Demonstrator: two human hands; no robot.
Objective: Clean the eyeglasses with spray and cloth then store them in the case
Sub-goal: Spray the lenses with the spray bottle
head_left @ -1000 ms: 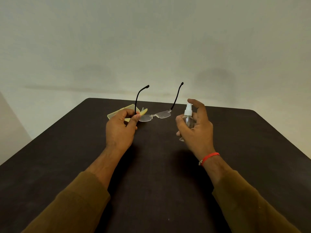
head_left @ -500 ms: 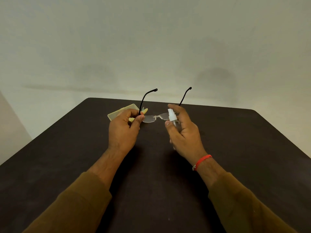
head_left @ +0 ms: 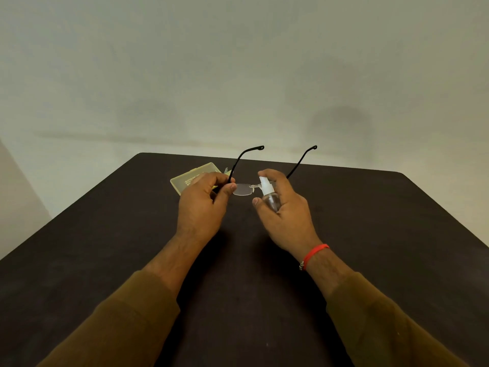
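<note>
Rimless eyeglasses [head_left: 243,189] with thin black temples pointing up and away are held above the table. My left hand [head_left: 203,205] pinches them at the left lens corner. My right hand [head_left: 284,207] is closed on a small clear spray bottle [head_left: 270,196] with a white nozzle, its index finger over the top. The nozzle sits right in front of the right lens, which it and the hand mostly hide. A pale yellow case [head_left: 189,178] lies flat on the table behind my left hand, with a bit of yellow cloth [head_left: 227,170] showing at its right end.
The dark table [head_left: 105,247] stretches wide around my arms, its far edge just beyond the case and a plain wall behind. A red band circles my right wrist [head_left: 315,254].
My right hand has carried the spray bottle leftward from beside the glasses to in front of the right lens. The glasses shifted slightly right and lower in my left hand.
</note>
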